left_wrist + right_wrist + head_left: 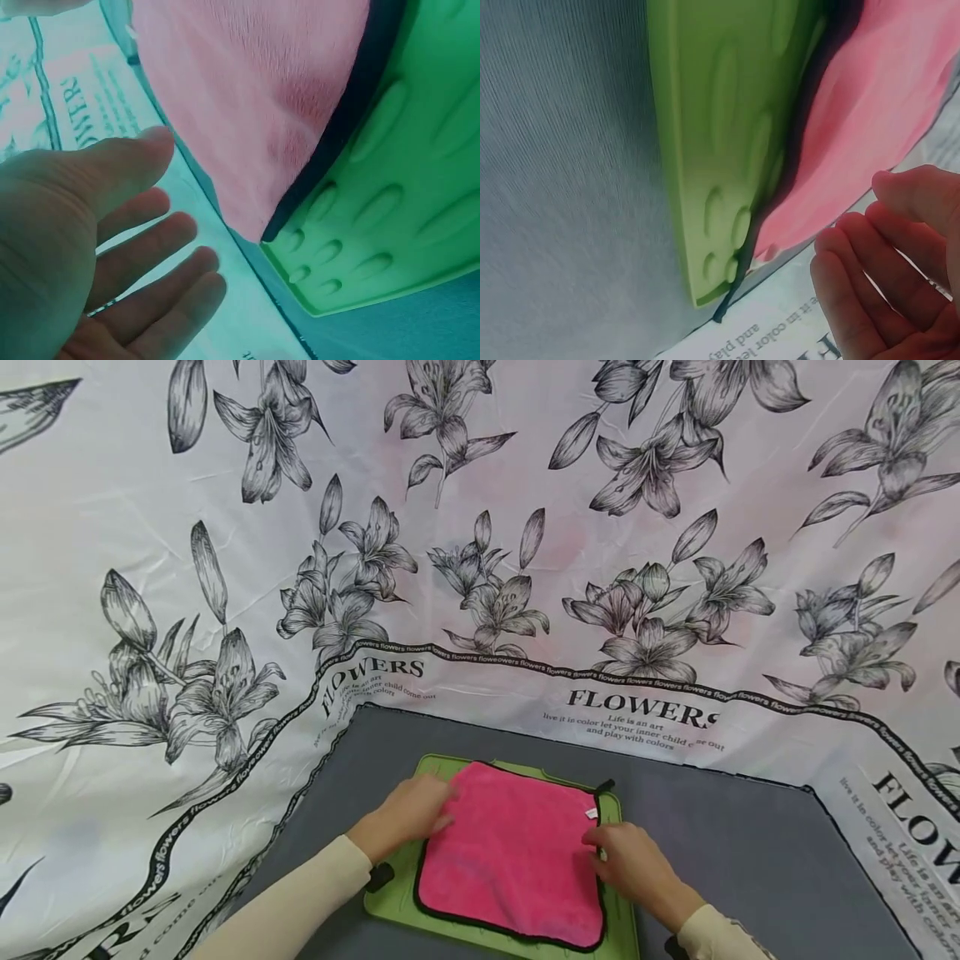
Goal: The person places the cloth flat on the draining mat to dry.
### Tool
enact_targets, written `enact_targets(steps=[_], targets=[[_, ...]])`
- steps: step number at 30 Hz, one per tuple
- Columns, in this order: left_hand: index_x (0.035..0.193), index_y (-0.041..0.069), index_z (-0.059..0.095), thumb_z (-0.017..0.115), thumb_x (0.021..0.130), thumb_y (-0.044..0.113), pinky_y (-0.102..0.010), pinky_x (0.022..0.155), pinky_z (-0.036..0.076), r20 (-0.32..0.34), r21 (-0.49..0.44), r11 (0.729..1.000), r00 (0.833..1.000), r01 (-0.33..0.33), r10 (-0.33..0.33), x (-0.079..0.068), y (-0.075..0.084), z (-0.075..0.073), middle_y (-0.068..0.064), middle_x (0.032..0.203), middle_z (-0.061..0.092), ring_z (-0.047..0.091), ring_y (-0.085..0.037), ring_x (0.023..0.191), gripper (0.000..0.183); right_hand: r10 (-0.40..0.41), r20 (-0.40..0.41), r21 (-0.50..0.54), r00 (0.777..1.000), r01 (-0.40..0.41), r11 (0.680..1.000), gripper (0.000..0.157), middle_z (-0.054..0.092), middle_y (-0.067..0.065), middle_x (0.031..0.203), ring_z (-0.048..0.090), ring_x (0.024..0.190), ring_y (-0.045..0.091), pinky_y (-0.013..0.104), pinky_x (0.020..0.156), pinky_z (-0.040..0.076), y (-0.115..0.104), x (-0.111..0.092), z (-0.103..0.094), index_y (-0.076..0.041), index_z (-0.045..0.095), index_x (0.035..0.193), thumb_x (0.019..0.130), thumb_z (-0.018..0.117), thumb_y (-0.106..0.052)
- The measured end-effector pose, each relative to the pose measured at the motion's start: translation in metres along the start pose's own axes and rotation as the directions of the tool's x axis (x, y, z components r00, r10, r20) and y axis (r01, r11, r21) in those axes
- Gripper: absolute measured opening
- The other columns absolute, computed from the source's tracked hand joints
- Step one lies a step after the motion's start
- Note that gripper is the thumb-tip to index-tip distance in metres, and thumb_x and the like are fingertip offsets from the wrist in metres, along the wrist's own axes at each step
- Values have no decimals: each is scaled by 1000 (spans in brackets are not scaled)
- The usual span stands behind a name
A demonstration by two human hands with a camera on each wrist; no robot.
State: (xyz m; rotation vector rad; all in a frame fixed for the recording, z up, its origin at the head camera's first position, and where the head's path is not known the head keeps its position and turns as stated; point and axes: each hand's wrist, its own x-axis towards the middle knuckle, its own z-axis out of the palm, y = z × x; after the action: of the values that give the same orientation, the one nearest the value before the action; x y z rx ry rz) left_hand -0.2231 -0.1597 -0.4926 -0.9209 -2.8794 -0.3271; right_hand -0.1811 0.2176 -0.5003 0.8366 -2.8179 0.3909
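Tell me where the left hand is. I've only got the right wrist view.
Observer: Head view puts the left hand at the left edge of the pink cloth, toward the far corner.
Operator: Any grip on it?
Observer: No. Left wrist view shows the thumb and fingers apart, nothing between them.
Operator: Tray showing on that side?
Observer: Yes, head view shows a strip of green tray left of the cloth.
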Motion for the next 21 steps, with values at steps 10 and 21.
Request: enact_targets(steps=[10,21], targets=[[106,9,86,92,90,18,-25,69,61,85,-95,991,992,-89,97,-44,19,-9,-2,97,84,74,-6,79,19,-30,134,158,990,9,987,15,79,-11,86,74,78,5,30,67,62,-19,-34,-4,-19,84,92,86,89,-7],[70,21,75,91,85,13,-14,53,33,176,-111,971,957,-212,230,-73,44,4,20,62,57,40,7,59,24,-13,331,286,944,-87,954,24,61,-24,71,50,63,-7,22,58,47,-37,-55,1,-25,77,78,87,83,-4]])
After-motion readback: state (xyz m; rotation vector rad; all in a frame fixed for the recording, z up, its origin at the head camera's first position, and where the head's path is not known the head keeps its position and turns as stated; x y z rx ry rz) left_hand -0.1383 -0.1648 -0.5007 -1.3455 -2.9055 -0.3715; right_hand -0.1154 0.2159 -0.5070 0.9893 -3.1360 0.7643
